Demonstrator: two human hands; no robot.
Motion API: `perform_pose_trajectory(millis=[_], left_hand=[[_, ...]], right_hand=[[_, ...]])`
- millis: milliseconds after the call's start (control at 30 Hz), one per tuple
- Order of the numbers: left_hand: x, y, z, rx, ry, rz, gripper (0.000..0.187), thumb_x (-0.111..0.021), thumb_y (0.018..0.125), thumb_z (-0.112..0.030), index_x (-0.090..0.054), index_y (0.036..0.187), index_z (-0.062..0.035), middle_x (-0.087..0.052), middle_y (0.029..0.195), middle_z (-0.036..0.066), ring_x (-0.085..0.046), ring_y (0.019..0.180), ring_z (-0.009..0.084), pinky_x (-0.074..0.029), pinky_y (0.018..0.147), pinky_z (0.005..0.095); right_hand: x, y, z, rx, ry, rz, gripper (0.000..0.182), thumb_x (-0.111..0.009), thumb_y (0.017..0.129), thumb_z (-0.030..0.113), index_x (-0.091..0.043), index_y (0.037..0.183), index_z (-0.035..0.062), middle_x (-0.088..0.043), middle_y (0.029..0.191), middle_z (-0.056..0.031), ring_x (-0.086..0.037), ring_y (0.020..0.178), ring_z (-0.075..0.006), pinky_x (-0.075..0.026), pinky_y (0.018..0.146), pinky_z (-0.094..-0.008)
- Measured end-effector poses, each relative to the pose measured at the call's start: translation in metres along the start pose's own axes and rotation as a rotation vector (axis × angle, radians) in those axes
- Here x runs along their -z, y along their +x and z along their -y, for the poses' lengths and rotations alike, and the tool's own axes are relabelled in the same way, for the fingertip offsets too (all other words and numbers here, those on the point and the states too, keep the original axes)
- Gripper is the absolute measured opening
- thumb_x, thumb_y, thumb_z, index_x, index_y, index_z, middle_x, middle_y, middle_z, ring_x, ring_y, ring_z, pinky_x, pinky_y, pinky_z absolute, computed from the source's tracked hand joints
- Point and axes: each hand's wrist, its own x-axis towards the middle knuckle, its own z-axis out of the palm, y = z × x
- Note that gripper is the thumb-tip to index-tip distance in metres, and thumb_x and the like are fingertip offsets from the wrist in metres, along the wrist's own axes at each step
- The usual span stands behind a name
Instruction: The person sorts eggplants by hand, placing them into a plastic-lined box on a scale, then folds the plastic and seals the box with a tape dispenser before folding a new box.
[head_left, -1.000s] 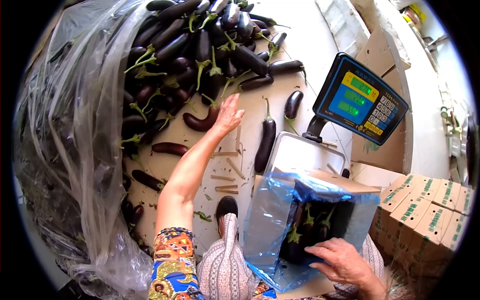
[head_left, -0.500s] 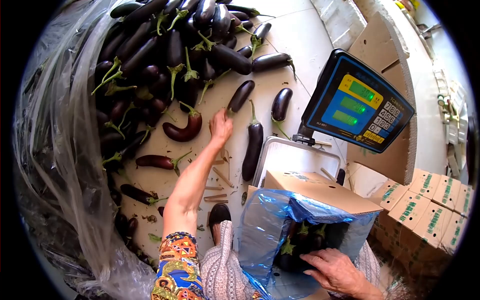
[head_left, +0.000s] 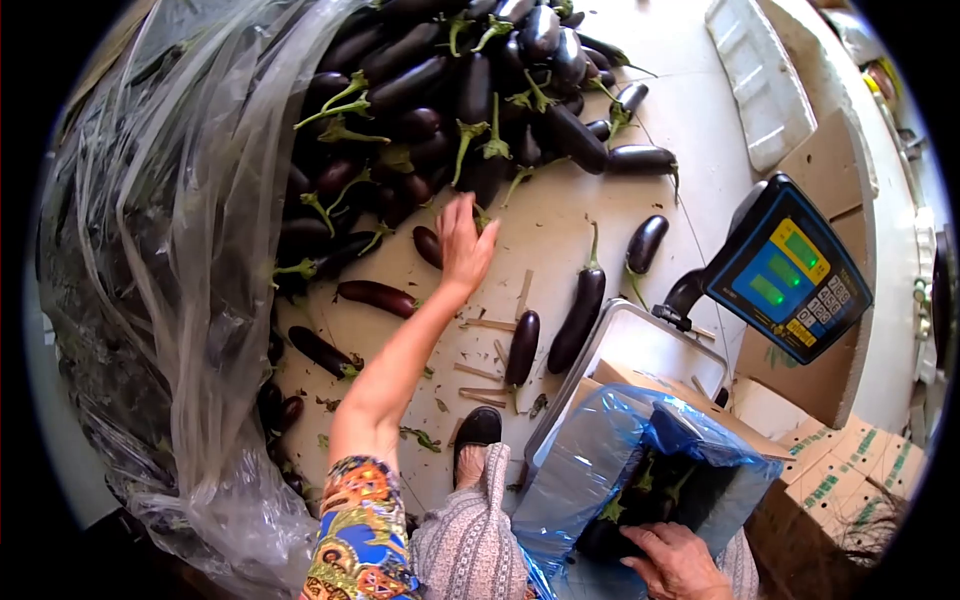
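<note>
My left hand (head_left: 465,243) is over the floor at the edge of the eggplant pile (head_left: 420,90). Its fingers are stretched out with the thumb apart, partly covering a curved eggplant (head_left: 427,246). Inside a carton lined with blue plastic (head_left: 590,440), my right hand (head_left: 680,562) rests its fingers on dark eggplants (head_left: 610,535) with green stems, not wrapped round any. A short eggplant (head_left: 522,348) lies on the floor beside a longer eggplant (head_left: 577,318), left of the scale platform (head_left: 650,350).
A digital scale display (head_left: 790,268) stands right of the platform. Clear plastic sheeting (head_left: 190,300) hangs along the left. Stacked cartons (head_left: 850,460) are at the lower right; a white foam box (head_left: 760,85) is at the back. Cardboard strips (head_left: 485,372) lie near my shoe (head_left: 478,428).
The short eggplant my left hand held has been let go beside the longer one. That hand has moved to the curved eggplant. The view has shifted left; my right hand stays in the carton.
</note>
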Motion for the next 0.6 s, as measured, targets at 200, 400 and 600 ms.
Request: perform_pose_trajectory(millis=[200,400,600], left_hand=[[-0.048,0.057,0.038,0.315,0.107,0.163,0.087,-0.076,0.078,-0.045,-0.040,0.146,-0.0035,-0.047,0.138,0.029,-0.045,0.129,0.0451,-0.040,0.108,0.0469],[-0.028,-0.008,0.005,0.244,0.131,0.373,0.077,-0.077,0.072,-0.042,-0.048,0.129,0.0003,-0.053,0.126,0.027,-0.054,0.114,0.0453,-0.048,0.095,0.0513],[-0.001,-0.038,0.000,0.183,-0.029,0.534,0.073,-0.074,0.081,-0.045,-0.053,0.132,0.0045,-0.055,0.125,0.030,-0.054,0.115,0.0466,-0.044,0.100,0.0488]], right_hand=[[-0.009,0.005,-0.002,-0.017,-0.081,-0.038,0.037,-0.066,0.091,0.017,-0.061,0.126,0.0068,-0.064,0.110,-0.0185,-0.061,0.098,-0.0407,-0.050,0.084,-0.0455],[-0.014,0.007,-0.009,-0.001,-0.096,-0.025,0.037,-0.067,0.090,0.019,-0.062,0.125,0.0085,-0.063,0.104,-0.0179,-0.062,0.093,-0.0401,-0.051,0.077,-0.0462],[-0.015,0.010,-0.012,-0.012,-0.090,-0.042,0.037,-0.067,0.090,0.018,-0.061,0.126,0.0082,-0.063,0.102,-0.0180,-0.061,0.091,-0.0400,-0.051,0.077,-0.0469]])
